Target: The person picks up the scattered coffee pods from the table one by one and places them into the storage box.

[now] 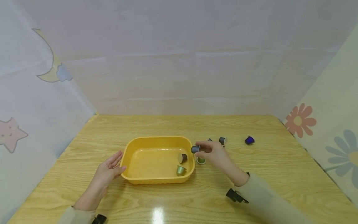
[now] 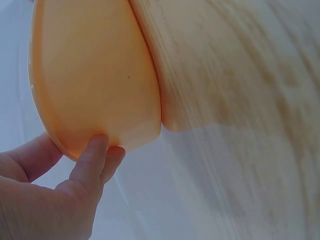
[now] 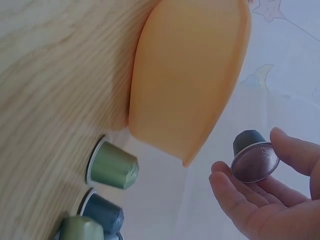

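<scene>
My left hand (image 1: 105, 172) grips the left end of a yellow plastic basin (image 1: 151, 161), thumb at the rim and fingers (image 2: 90, 157) against the outer wall. Between thumb and fingers, my right hand (image 1: 214, 154) holds a dark grey-blue coffee capsule (image 1: 195, 149) just beyond the basin's right rim; its foil lid (image 3: 256, 162) shows in the right wrist view. Inside the basin, towards the right, lie a dark capsule (image 1: 183, 158) and a pale green capsule (image 1: 181, 170). A green capsule (image 3: 114, 165) lies on the table below my right hand.
Beside the basin, partly behind my right hand, are more capsules, including a dark one (image 1: 222, 140) and a blue-grey one (image 3: 104, 210). A purple capsule (image 1: 250, 140) lies farther right on the wooden table (image 1: 167, 199). Patterned cloth walls (image 1: 181, 77) enclose the back and sides.
</scene>
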Demonstrator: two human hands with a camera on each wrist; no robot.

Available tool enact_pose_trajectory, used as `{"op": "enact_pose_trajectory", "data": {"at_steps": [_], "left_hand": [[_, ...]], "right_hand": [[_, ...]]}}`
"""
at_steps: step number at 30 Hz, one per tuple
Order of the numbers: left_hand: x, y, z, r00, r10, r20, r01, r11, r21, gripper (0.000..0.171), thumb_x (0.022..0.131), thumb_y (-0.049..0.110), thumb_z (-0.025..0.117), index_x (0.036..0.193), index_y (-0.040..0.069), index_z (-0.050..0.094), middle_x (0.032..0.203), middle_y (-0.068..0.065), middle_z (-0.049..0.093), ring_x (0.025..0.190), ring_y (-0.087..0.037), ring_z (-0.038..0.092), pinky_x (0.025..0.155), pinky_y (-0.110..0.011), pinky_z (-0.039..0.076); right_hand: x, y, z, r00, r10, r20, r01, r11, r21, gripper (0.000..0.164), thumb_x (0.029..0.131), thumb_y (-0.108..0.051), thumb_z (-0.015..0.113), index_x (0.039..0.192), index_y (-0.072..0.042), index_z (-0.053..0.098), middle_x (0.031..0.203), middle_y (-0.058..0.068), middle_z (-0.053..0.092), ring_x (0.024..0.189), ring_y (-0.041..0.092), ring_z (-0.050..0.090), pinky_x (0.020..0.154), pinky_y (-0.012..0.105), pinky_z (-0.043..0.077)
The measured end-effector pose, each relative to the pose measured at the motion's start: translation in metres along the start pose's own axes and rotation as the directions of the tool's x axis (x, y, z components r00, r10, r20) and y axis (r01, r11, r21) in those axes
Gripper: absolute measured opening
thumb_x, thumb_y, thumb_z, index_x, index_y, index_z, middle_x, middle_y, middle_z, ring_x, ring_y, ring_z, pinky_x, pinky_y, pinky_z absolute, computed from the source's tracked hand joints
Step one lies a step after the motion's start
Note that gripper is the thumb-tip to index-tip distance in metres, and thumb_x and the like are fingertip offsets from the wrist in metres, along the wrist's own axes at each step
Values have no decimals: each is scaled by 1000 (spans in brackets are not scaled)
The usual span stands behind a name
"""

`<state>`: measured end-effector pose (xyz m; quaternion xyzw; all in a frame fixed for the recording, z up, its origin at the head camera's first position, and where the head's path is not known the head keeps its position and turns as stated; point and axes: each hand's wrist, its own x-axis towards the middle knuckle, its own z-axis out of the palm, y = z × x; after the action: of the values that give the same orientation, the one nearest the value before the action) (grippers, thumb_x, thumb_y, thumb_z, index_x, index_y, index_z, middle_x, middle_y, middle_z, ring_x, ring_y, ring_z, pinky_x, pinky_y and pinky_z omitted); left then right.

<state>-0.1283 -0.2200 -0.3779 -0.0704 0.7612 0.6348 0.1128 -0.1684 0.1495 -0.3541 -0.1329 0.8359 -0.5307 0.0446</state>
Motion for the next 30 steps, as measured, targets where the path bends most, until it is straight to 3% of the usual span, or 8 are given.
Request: {"op": "enact_pose_trajectory", "data": {"at_steps": [9,16,23,30], "left_hand": [[1,1,0,1000,-8,-7,8,1000,0,71,97,1,55,154,0,13,158,-14,17,141,-42,21,96,-26,49],[1,1,0,1000,-11,-6,12,1000,7,71,98,0,54,154,0,12,158,-14,16,141,-42,22,97,-27,48],[1,0,-1,1000,-4,-3,4,1000,11,72,97,1,55,154,0,12,158,-15,16,140,-43,23,97,-27,48],[1,1,0,1000,-9,-5,9,1000,4,71,97,1,55,154,0,13,158,-15,16,142,-41,22,94,-24,50]], "right_hand": [[6,-1,23,999,-23,23,22,999,42,38,88,0,69,122,13,59,116,25,65,107,36,64,84,35,57],[7,-5,35,1000,-28,-14,28,999,28,38,86,-2,72,121,11,62,116,23,65,104,33,65,83,33,57],[11,-7,43,994,-92,57,86,991,100,39,87,2,70,121,16,58,116,28,63,103,36,65,80,28,57],[19,-8,57,994,-83,71,75,991,110,39,87,2,70,121,15,59,115,28,63,103,38,65,78,32,59]]}}
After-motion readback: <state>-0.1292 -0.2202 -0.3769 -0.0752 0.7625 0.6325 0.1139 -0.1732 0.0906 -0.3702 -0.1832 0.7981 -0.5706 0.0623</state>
